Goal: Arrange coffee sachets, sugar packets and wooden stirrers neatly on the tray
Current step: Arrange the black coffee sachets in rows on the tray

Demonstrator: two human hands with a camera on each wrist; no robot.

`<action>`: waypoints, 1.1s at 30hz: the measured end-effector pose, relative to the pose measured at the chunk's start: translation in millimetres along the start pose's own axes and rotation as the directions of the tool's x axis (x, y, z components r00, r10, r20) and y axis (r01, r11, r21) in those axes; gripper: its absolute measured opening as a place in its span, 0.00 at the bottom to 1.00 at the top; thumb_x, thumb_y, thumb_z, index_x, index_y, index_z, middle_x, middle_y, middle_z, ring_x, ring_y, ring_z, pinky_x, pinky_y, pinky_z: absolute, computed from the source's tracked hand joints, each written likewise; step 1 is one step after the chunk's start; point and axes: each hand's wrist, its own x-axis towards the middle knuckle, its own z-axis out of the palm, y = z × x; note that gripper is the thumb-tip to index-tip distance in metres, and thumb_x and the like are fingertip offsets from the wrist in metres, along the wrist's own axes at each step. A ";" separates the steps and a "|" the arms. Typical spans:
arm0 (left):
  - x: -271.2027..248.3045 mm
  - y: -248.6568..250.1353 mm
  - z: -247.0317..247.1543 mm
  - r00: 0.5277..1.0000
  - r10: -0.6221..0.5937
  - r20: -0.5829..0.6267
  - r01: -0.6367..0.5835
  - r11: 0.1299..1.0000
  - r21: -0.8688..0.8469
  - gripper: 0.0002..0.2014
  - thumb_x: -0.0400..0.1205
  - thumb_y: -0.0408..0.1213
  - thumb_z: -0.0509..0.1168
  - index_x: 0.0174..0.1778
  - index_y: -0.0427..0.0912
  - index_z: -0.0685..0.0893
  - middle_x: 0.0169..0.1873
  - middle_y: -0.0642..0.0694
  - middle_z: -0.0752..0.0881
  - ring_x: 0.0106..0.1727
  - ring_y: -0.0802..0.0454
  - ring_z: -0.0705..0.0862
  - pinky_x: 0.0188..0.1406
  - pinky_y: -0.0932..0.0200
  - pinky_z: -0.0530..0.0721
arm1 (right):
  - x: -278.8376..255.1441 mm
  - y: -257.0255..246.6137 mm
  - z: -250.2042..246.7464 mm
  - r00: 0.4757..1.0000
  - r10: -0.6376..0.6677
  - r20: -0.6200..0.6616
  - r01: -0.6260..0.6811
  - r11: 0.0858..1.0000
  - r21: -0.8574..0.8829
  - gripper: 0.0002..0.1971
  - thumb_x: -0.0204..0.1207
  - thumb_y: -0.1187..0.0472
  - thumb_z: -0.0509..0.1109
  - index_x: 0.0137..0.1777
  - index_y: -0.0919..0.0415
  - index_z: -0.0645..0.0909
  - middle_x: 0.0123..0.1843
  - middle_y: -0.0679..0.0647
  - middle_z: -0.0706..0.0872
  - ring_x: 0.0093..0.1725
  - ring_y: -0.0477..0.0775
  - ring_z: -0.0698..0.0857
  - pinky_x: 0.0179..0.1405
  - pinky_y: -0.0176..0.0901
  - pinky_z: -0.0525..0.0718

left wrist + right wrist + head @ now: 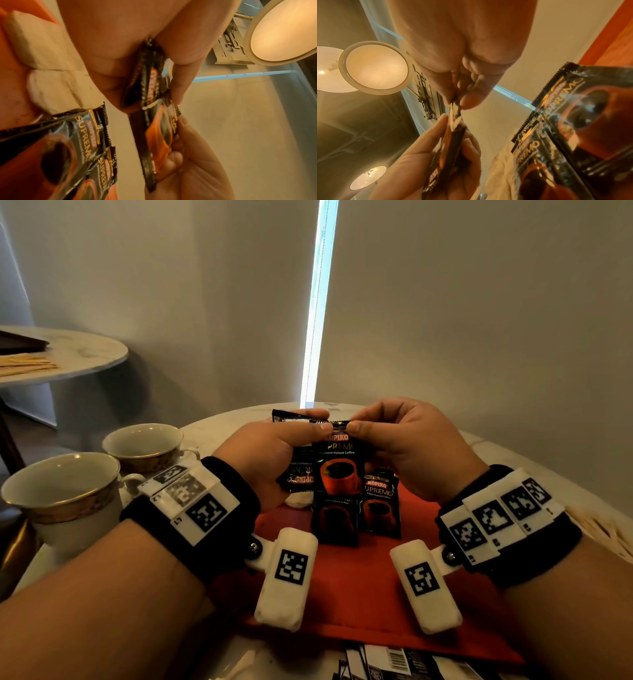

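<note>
Task judged at early stage: two black foil coffee sachets [370,511] laid side by side on flat red tray [359,587]. Small stack of sachets [298,470] clamped in left hand [270,457]; front sachet [339,463] pinched at top edge by right hand [407,446], held above tray. Wooden stirrers [25,364] left on far round table. "KOPIKO SUPREMO Premium Instant Coffee" read on sachets.

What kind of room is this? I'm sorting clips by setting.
Probably a hotel room or lounge: gold-rimmed white teacups on a round marble table, black instant-coffee sachets on a red tray, and round ceiling lamps.
</note>
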 end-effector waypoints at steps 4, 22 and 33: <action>-1.3 -1.1 2.0 1.000 0.014 -0.021 -0.013 0.999 0.044 0.16 0.77 0.26 0.70 0.61 0.40 0.86 0.53 0.29 0.90 0.50 0.29 0.91 0.48 0.35 0.89 | -0.9 -1.5 -2.8 0.999 0.007 0.042 -0.004 0.998 -0.066 0.05 0.74 0.71 0.76 0.45 0.60 0.88 0.41 0.58 0.91 0.40 0.58 0.88 0.35 0.48 0.85; -2.7 3.5 5.5 0.974 -0.021 -0.226 0.033 0.998 0.048 0.14 0.82 0.44 0.72 0.57 0.38 0.84 0.40 0.42 0.87 0.26 0.47 0.87 0.25 0.52 0.87 | 8.5 -19.4 -49.0 0.953 0.288 -0.092 -0.297 0.950 -0.099 0.12 0.78 0.80 0.63 0.48 0.69 0.86 0.46 0.68 0.89 0.39 0.58 0.89 0.27 0.42 0.88; -3.0 2.2 9.4 0.970 -0.022 -0.244 0.041 0.996 0.076 0.12 0.84 0.45 0.69 0.56 0.41 0.84 0.37 0.43 0.87 0.27 0.48 0.86 0.26 0.52 0.88 | 7.7 1.4 -47.2 0.847 0.527 0.065 -0.453 0.782 -0.428 0.10 0.77 0.79 0.68 0.49 0.69 0.88 0.34 0.62 0.89 0.26 0.52 0.85 0.24 0.42 0.86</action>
